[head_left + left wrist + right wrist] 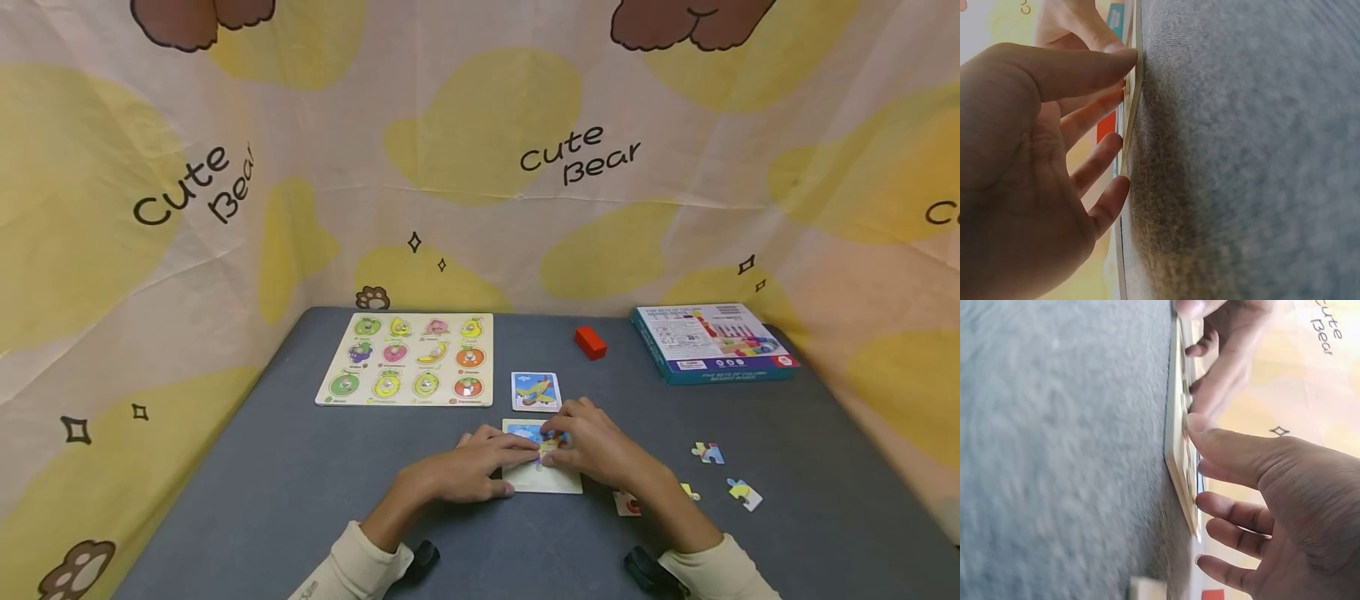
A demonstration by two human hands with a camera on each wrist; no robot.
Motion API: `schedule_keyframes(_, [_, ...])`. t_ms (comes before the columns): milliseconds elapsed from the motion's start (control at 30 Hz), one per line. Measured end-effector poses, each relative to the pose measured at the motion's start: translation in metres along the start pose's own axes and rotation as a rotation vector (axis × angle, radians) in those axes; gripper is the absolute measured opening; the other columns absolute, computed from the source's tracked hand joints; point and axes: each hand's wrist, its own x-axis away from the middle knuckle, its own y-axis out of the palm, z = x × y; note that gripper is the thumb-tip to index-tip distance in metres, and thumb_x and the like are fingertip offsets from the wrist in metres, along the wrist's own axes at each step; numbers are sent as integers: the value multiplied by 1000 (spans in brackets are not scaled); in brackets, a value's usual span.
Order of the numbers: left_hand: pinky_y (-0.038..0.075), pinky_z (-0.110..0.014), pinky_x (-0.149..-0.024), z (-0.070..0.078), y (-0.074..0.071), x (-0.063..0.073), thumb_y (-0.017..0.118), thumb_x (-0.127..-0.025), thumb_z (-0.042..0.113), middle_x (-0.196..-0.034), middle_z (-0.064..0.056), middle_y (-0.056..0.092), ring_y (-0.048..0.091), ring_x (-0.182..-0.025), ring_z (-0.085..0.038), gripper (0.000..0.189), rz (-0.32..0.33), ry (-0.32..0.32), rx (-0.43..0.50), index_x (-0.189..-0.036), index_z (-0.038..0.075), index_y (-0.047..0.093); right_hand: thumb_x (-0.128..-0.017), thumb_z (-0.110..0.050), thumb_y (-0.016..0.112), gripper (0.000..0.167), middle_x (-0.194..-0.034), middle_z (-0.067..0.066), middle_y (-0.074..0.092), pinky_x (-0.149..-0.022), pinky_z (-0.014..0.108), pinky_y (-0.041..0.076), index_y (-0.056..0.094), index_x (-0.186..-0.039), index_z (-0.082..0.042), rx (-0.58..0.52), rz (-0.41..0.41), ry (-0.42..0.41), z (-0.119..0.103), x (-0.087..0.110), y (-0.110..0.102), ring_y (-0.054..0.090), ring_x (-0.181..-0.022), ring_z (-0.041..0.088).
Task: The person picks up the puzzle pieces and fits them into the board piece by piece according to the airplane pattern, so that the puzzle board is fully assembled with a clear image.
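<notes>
A small wooden puzzle board [542, 482] lies on the table in front of me, with blue sky pieces [521, 431] along its far side and a bare pale near side. My left hand [480, 467] rests on its left part, fingers stretched across the surface and thumb at the near edge. From the right, my right hand [600, 442] pinches a puzzle piece [553, 436] between thumb and index finger, low over the board. Fingers cover most of that piece. Just beyond the board lies a picture card of a yellow airplane [536, 392].
Loose puzzle pieces [707, 452] lie to the right, some partly behind my right forearm. Farther back are a fruit picture board [405, 385], a red block [591, 342] and a flat box [716, 342]. Printed cloth [480, 217] encloses the table's back and sides.
</notes>
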Motion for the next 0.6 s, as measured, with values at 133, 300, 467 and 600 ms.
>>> schedule_keyframes(133, [36, -43, -100, -13, 9, -4, 65, -105, 32, -165, 13, 41, 38, -141, -22, 60, 8, 24, -6, -162, 31, 46, -90, -33, 87, 32, -108, -2, 64, -88, 44, 43, 79, -117, -19, -2, -9, -3, 6, 5, -7, 49, -100, 18])
schedule_keyframes(300, [36, -44, -103, -16, 11, -6, 65, -106, 36, -165, 13, 40, 36, -143, -23, 61, 0, 33, -30, -162, 33, 45, -91, -34, 85, 38, -114, 1, 65, -94, 50, 47, 78, -123, -16, -7, -17, 38, 16, 18, -19, 52, -107, 21])
schedule_keyframes(467, [34, -45, -107, -12, 8, -4, 65, -105, 36, -166, 17, 38, 33, -145, -23, 59, -12, 22, 10, -161, 34, 47, -91, -37, 84, 42, -119, 3, 66, -97, 53, 49, 77, -126, -14, -27, -8, 86, 32, 32, -31, 52, -114, 25])
schedule_keyframes(600, [34, -43, -105, -16, 12, -5, 64, -106, 37, -166, 17, 37, 33, -145, -23, 58, 6, 44, -2, -161, 34, 47, -91, -37, 84, 43, -121, 4, 66, -98, 55, 50, 77, -127, -14, -43, 15, 115, 47, 47, -40, 52, -116, 28])
